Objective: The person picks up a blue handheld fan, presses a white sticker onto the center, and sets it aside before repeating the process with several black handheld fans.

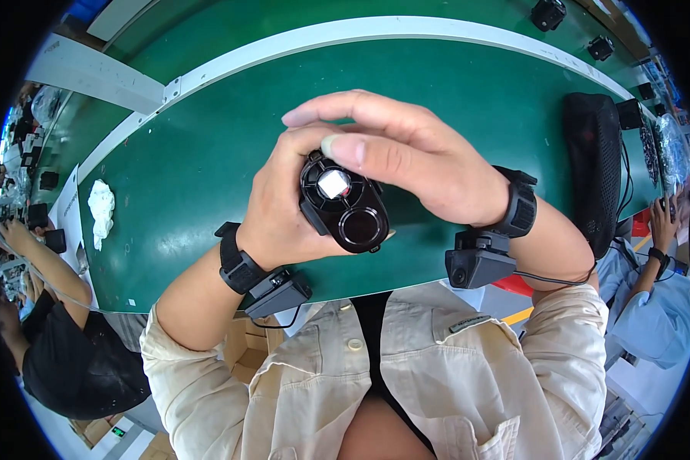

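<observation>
A black handheld device [358,228] is gripped in my left hand [272,207], its rounded end facing up. That end carries a glossy round disc and, beside it, a ribbed ring with a bright white square [334,184] in the middle. My left fingers wrap around the body, which hides the rest of it. My right hand [437,157] reaches across from the right with its fingers stretched out over my left fingers. Its thumb tip lies at the device's upper edge; whether it presses on it I cannot tell.
Under my hands lies a green tabletop [199,176] with a white rail [406,28] along its far side. A crumpled white cloth [100,211] lies at left, a black pouch [590,169] at right. Co-workers sit on both sides. Each of my wrists bears a strapped black camera [479,261].
</observation>
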`<state>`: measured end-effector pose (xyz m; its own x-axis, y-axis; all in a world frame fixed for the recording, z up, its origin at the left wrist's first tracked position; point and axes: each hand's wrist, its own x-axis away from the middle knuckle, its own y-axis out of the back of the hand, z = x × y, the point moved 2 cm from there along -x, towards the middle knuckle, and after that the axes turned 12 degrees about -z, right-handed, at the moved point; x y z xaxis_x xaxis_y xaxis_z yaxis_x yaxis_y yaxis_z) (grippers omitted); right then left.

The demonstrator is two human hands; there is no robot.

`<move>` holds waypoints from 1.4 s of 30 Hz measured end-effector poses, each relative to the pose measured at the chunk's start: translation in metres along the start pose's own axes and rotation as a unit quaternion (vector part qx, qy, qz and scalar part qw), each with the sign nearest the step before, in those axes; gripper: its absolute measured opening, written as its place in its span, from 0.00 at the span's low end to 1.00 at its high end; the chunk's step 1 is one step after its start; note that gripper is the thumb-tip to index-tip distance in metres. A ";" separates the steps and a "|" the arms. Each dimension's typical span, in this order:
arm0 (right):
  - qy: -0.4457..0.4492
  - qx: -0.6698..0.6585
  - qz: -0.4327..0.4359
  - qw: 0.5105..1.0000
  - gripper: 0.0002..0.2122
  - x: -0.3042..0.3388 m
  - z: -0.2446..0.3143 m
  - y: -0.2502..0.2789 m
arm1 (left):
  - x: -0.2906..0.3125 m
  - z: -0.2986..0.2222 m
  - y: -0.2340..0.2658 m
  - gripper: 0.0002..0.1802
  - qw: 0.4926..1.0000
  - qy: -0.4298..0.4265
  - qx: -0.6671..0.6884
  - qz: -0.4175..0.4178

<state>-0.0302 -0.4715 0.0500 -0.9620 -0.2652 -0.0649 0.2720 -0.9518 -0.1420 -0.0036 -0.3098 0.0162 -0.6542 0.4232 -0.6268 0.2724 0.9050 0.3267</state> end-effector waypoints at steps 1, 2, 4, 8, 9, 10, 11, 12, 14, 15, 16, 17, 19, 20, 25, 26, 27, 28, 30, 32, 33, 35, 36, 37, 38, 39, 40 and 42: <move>0.001 -0.001 -0.002 1.000 0.18 0.000 -0.001 0.000 | 0.000 0.001 0.000 0.43 1.000 -0.006 0.003 0.002; 0.025 0.035 -0.002 0.999 0.18 0.000 -0.001 0.001 | 0.000 0.002 0.001 0.44 1.000 -0.013 0.007 0.005; 0.072 0.106 -0.001 0.992 0.18 -0.002 -0.003 0.003 | 0.000 0.004 0.000 0.44 1.000 -0.020 0.010 0.008; 0.130 0.134 -0.001 0.982 0.17 -0.005 -0.003 0.005 | -0.002 0.005 -0.001 0.45 1.000 -0.023 0.010 0.008; 0.131 0.134 -0.002 0.982 0.17 -0.005 -0.003 0.007 | -0.002 0.005 -0.002 0.45 1.000 -0.011 0.013 0.007; 0.153 0.143 0.002 0.978 0.18 -0.006 -0.002 0.008 | -0.003 0.004 -0.002 0.45 1.000 0.000 0.016 0.005; 0.175 0.152 0.006 0.973 0.19 -0.007 0.000 0.010 | -0.004 0.003 -0.001 0.45 1.000 0.009 0.017 0.003; 0.199 0.161 0.011 0.967 0.20 -0.008 0.002 0.011 | -0.003 0.001 -0.001 0.45 1.000 0.005 0.014 0.003; 0.230 0.190 0.014 0.954 0.23 -0.001 0.003 0.005 | 0.004 0.007 0.005 0.48 0.994 0.100 0.028 0.014; 0.255 0.223 0.012 0.941 0.26 0.001 0.001 0.005 | 0.002 0.016 0.007 0.50 0.990 0.137 0.034 0.016; 0.281 0.251 0.012 0.926 0.29 0.001 0.000 0.003 | 0.000 0.018 0.009 0.50 0.993 0.119 0.020 0.009; 0.303 0.253 0.019 0.918 0.29 -0.003 0.001 0.003 | -0.002 0.019 0.007 0.52 0.995 0.102 0.020 -0.011; 0.257 0.280 0.021 0.925 0.37 -0.004 -0.004 -0.002 | 0.008 0.017 -0.001 0.58 0.995 0.087 0.030 -0.047; 0.272 0.279 0.033 0.920 0.37 -0.005 -0.005 -0.004 | 0.011 0.017 0.001 0.58 0.995 0.078 0.016 -0.059; 0.067 0.161 -0.008 0.985 0.38 -0.009 -0.005 0.013 | 0.005 0.023 0.001 0.61 0.991 0.114 0.040 -0.061; 0.070 0.161 0.004 0.984 0.38 -0.014 -0.005 0.011 | 0.003 0.019 -0.006 0.60 0.990 0.120 0.052 -0.052; 0.077 0.145 -0.013 0.986 0.38 -0.019 -0.006 0.011 | 0.002 0.016 -0.008 0.60 0.989 0.128 0.066 -0.041; 0.077 0.131 -0.045 0.987 0.38 -0.018 -0.008 0.015 | 0.002 0.014 -0.007 0.60 0.988 0.132 0.074 -0.037; 0.126 0.143 -0.087 0.978 0.39 -0.015 -0.007 0.012 | -0.002 0.015 0.003 0.58 0.987 0.124 0.065 -0.080; 0.253 0.252 -0.100 0.929 0.41 -0.014 0.000 -0.008 | -0.005 0.015 0.008 0.56 0.990 0.068 0.062 -0.106; 0.333 0.332 -0.095 0.877 0.42 -0.016 0.003 -0.012 | -0.010 0.016 0.011 0.54 0.991 0.003 0.053 -0.121; 0.395 0.331 -0.099 0.851 0.44 -0.019 -0.004 -0.016 | -0.009 0.015 0.011 0.54 0.991 -0.010 0.048 -0.122; 0.473 0.322 -0.092 0.815 0.45 -0.017 -0.007 -0.017 | -0.008 0.013 0.012 0.55 0.990 -0.036 0.024 -0.132; 0.463 0.325 -0.100 0.819 0.45 -0.014 -0.008 -0.015 | -0.008 0.013 0.010 0.55 0.991 -0.028 0.033 -0.125; 0.465 0.318 -0.105 0.820 0.45 -0.014 -0.007 -0.013 | -0.010 0.015 0.010 0.56 0.992 -0.025 0.035 -0.114; 0.469 0.310 -0.109 0.820 0.46 -0.013 -0.004 -0.011 | -0.011 0.016 0.010 0.56 0.994 -0.023 0.036 -0.105; 0.474 0.301 -0.111 0.820 0.46 -0.012 -0.004 -0.011 | -0.011 0.016 0.009 0.57 0.994 -0.022 0.036 -0.097; 0.461 0.300 -0.122 0.826 0.46 -0.008 -0.008 -0.014 | -0.005 0.014 0.007 0.57 0.994 0.008 0.053 -0.090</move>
<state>-0.0264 -0.4551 0.0447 -0.4840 -0.0877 -0.8707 -0.2534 -0.9383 0.2354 0.0114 -0.3050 0.0115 -0.7099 0.2531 -0.6572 0.2219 0.9660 0.1324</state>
